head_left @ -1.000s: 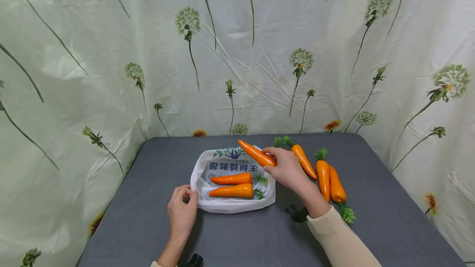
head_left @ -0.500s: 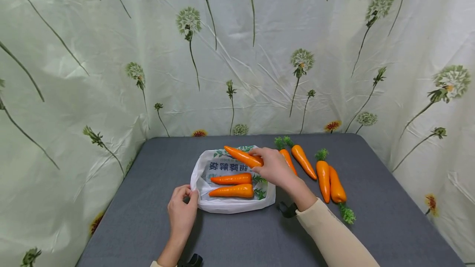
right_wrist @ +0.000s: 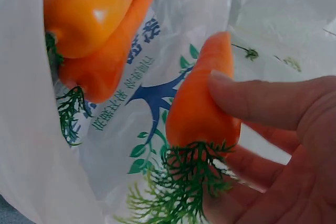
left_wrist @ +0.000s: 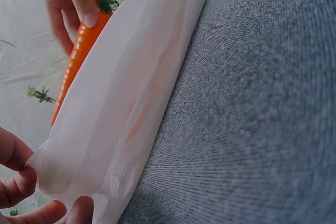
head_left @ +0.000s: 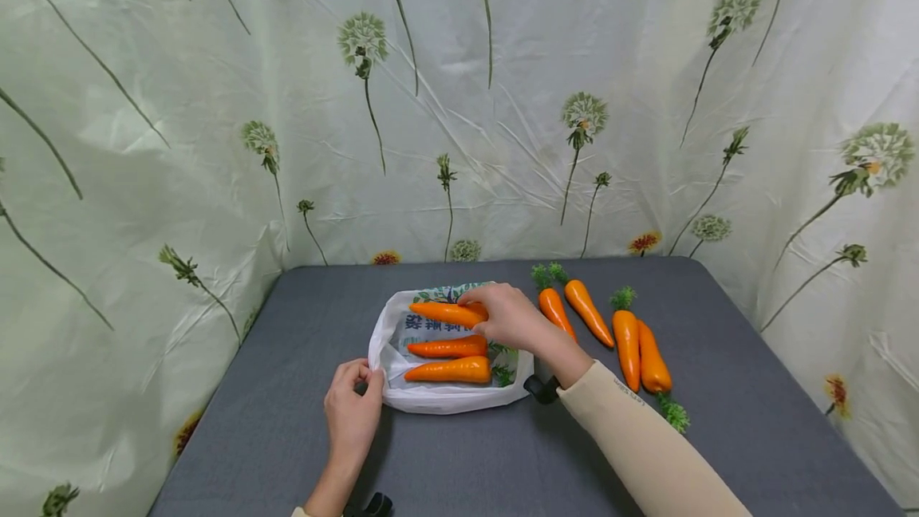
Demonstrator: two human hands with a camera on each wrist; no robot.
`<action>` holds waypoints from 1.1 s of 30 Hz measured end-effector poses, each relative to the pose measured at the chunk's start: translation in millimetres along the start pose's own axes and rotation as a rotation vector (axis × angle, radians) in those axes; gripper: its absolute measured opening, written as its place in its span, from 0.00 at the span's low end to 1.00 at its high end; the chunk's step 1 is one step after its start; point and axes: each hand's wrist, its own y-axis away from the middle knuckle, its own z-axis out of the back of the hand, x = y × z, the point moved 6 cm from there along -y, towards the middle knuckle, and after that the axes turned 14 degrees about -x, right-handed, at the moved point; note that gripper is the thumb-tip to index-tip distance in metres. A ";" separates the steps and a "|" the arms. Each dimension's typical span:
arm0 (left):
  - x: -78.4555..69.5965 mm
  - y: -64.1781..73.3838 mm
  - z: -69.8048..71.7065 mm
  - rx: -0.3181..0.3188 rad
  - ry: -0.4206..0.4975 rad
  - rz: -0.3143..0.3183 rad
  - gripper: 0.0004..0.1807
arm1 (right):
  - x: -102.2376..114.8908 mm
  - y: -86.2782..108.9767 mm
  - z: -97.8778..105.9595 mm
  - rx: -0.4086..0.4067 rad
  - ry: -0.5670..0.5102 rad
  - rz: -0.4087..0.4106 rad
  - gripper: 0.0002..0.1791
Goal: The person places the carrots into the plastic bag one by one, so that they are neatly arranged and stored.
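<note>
My right hand [head_left: 508, 316] grips a carrot [right_wrist: 202, 95] near its leafy end, over the mouth of a white plastic bag [head_left: 459, 400]. In the head view the carrot's tip points left, and the right wrist view shows green fronds hanging below the fingers. Two more carrots [head_left: 448, 369] lie side by side inside the bag, tips to the left. At the bag's left rim my left hand [head_left: 354, 405] pinches the plastic between thumb and fingers. Blue printing and a tree design show on the bag's inner wall.
Right of the bag, two carrots [head_left: 589, 313] lie near the back of the grey table [head_left: 459, 469]. Another pair of carrots [head_left: 652, 357] lies farther right, one with its leaves toward the front. A flower-printed curtain [head_left: 459, 102] hangs behind the table.
My right hand has carried the carrot left and lower, from the bag's right rim to over its opening, with the carrot turning nearly level. My left hand stays at the rim.
</note>
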 end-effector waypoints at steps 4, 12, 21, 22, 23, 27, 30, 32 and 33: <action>-0.4 0.0 0.1 -0.003 -0.001 -0.008 0.12 | -0.1 -5.8 -10.0 0.071 0.007 0.038 0.25; -0.5 -1.0 -0.2 -0.017 -0.012 -0.020 0.13 | -5.5 -16.6 -26.4 0.149 0.098 0.085 0.25; -1.7 -1.5 0.2 -0.029 0.002 -0.043 0.13 | -15.6 -26.5 -38.1 0.189 0.118 0.100 0.24; -2.0 -1.4 0.3 -0.031 0.004 -0.046 0.13 | -16.9 -27.0 -39.1 0.191 0.113 0.099 0.24; -2.1 -1.3 0.4 -0.031 0.007 -0.046 0.14 | -18.2 -27.3 -39.9 0.193 0.111 0.097 0.24; -2.1 -1.0 -0.1 -0.025 0.001 -0.035 0.13 | -23.3 -28.4 -43.1 0.196 0.102 0.081 0.23; -2.1 -0.7 0.1 -0.026 0.001 -0.036 0.13 | -26.9 -28.8 -45.9 0.197 0.090 0.064 0.22; -1.7 -0.7 0.0 -0.027 0.000 -0.040 0.13 | -29.5 -29.0 -48.3 0.195 0.079 0.053 0.22; -1.5 -0.9 -0.1 -0.028 0.001 -0.043 0.13 | -30.8 -29.0 -49.7 0.194 0.074 0.048 0.22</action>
